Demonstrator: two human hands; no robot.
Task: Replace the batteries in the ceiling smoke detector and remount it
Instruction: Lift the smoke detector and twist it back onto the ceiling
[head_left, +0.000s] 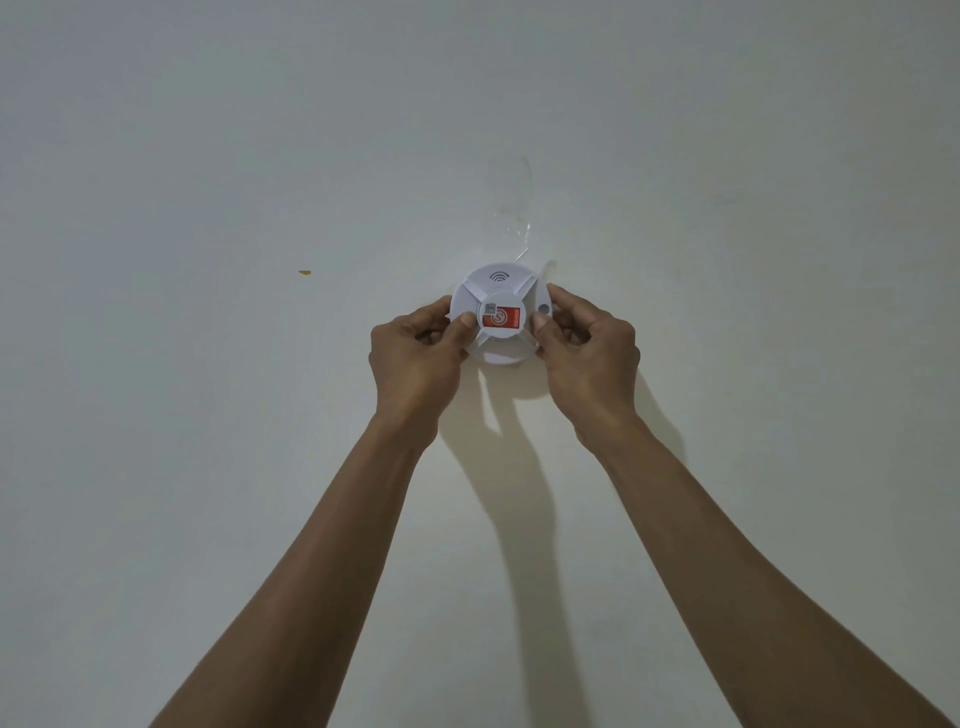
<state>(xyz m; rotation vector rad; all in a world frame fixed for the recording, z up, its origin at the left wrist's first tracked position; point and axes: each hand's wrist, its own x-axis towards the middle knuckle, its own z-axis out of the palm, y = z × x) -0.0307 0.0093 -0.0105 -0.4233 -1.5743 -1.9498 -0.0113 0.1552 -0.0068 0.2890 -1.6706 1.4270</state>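
White smoke detector (497, 314) at frame centre, against ceiling (208, 156) | left hand (415, 347) grip grasping its left rim | right hand (587, 345) grip grasping right rim

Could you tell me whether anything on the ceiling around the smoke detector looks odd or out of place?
Yes. Wrinkled clear tape is stuck to the ceiling just above the smoke detector, with loose, lifted edges. A small yellowish speck also marks the ceiling to the left. Both hands grip the detector's sides.
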